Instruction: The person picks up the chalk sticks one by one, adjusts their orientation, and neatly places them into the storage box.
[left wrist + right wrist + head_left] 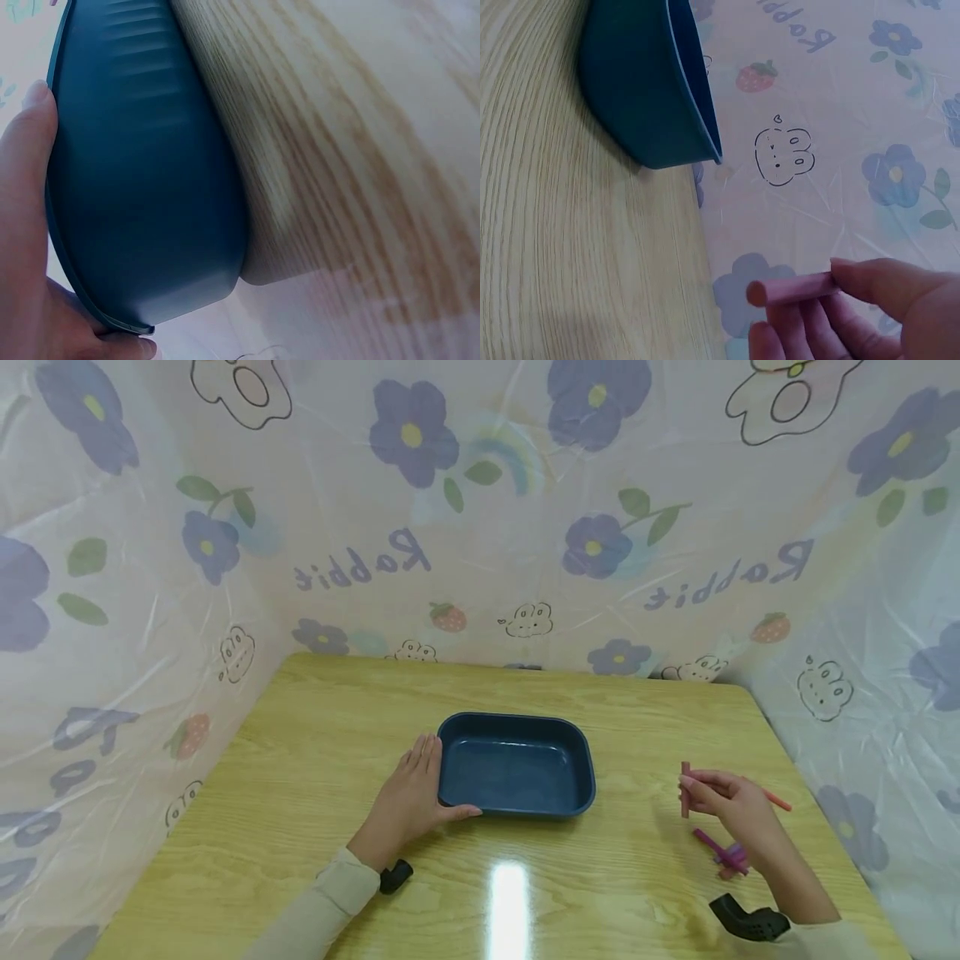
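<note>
Wooden counter (337, 710): my straight-fingered left grip (411, 797) touches a tub (517, 777); right grip (733, 806) pinches a stick (686, 803), round end (757, 294) right-wrist view only.

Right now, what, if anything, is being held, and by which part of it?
The right hand pinches a pink stick toward its far end, near end free. The left hand rests against the blue tray.

Flowered, rabbit-patterned sheeting (495, 527) behind and beside a wood-grain table (360, 702).

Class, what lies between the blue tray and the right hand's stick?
In the head view, only bare tabletop shows between the blue tray and the held stick.
</note>
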Tool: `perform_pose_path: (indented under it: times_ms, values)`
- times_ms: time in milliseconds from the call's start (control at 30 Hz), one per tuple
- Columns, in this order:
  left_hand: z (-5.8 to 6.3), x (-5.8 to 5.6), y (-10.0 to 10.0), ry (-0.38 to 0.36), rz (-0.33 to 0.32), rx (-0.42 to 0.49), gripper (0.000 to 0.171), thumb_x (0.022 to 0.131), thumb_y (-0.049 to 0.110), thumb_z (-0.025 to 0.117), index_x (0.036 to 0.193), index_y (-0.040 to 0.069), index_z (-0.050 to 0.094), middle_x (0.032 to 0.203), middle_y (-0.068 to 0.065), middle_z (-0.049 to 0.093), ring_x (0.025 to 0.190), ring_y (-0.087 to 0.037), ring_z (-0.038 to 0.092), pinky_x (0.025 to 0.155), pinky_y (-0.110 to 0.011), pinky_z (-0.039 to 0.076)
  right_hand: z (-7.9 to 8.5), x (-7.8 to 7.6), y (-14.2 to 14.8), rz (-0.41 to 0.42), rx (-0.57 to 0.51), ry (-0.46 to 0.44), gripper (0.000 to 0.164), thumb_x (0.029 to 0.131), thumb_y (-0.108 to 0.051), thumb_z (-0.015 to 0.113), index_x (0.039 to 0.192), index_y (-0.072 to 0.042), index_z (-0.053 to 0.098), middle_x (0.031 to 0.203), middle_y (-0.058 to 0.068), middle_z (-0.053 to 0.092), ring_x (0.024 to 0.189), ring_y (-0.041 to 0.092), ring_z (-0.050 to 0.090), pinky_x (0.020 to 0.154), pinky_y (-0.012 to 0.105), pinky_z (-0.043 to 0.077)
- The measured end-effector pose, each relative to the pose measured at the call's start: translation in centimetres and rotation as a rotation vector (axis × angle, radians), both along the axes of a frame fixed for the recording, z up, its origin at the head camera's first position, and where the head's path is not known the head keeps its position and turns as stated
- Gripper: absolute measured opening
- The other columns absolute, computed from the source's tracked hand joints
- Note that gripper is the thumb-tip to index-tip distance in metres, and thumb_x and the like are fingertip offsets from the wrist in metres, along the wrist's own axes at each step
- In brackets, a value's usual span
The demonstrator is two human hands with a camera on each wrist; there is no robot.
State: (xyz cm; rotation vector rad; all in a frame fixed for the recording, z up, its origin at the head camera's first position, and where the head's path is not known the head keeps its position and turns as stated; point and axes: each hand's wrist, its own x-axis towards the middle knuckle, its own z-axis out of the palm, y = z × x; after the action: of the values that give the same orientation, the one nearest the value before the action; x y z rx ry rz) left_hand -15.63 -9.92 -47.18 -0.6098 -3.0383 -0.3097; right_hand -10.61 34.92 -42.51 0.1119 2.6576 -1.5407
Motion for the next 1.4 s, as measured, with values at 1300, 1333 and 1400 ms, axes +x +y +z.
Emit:
perform_pose_path:
  times_ms: [1300,1333,1400]
  values:
    - [-0.3,0.0,0.0,0.016,0.003,-0.009,0.123,0.066,0.090,0.028,0.147,0.000,0.011,0.152,-0.016,0.014,0.140,-0.026,0.006,0.112,-0.041,0.016,-0.1,-3.0,-9.0,0.143,-0.257,-0.033,0.050,0.092,-0.029,0.059,0.117,0.014,0.054,0.101,0.024,0.063,0.085,0.020,0.066,0.077,0.031,0.054]
    - [-0.3,0.0,0.0,0.013,0.004,-0.006,0.123,0.066,0.090,0.029,0.148,0.000,0.011,0.152,-0.016,0.014,0.140,-0.025,0.006,0.112,-0.041,0.016,-0.1,-3.1,-9.3,0.149,-0.259,-0.035,0.050,0.092,-0.029,0.059,0.117,0.014,0.054,0.103,0.024,0.063,0.085,0.020,0.066,0.077,0.031,0.054]
    - [-0.2,0.0,0.0,0.011,0.005,-0.002,0.123,0.066,0.090,0.030,0.148,0.000,0.011,0.152,-0.016,0.014,0.141,-0.026,0.005,0.112,-0.041,0.016,-0.3,-3.3,-9.8,0.154,-0.265,-0.043,0.050,0.092,-0.029,0.059,0.118,0.014,0.054,0.105,0.024,0.063,0.086,0.019,0.066,0.077,0.031,0.054]
